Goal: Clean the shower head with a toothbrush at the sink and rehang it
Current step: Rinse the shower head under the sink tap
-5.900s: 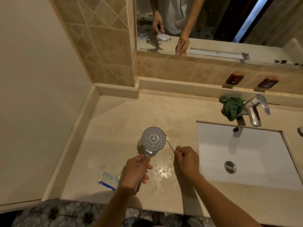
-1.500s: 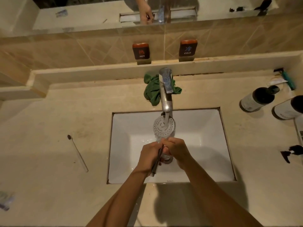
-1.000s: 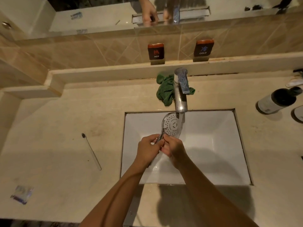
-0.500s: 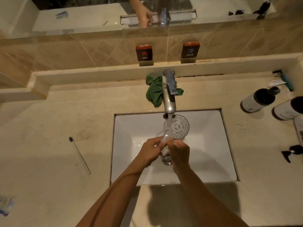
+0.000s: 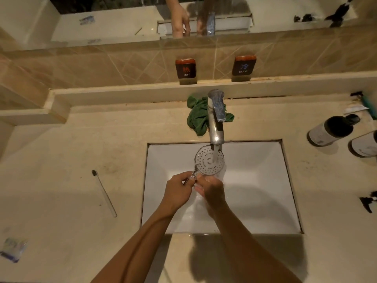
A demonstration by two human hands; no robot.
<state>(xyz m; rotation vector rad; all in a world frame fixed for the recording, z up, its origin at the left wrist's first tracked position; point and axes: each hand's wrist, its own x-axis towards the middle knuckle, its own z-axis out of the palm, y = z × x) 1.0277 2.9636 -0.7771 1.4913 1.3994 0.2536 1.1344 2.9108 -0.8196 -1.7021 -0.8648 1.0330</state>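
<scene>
The round chrome shower head (image 5: 208,161) faces up over the white sink (image 5: 255,180), directly under water running from the faucet (image 5: 215,119). My left hand (image 5: 178,190) grips its handle. My right hand (image 5: 212,189) is closed on the handle just below the head, touching the left hand. The handle is mostly hidden by both hands. A white toothbrush (image 5: 104,193) with dark bristles lies on the counter, well left of the sink, held by neither hand.
A green cloth (image 5: 199,117) is bunched behind the faucet. HOT (image 5: 185,68) and COLD (image 5: 243,65) labels sit on the ledge. Two dark-capped bottles (image 5: 330,129) stand at the right. A small plastic wrapper (image 5: 13,249) lies at the front left of the counter.
The shower head shifted left from beside the stream to directly under the running water, face up. Both hands stay on the handle. The toothbrush has stayed put on the counter.
</scene>
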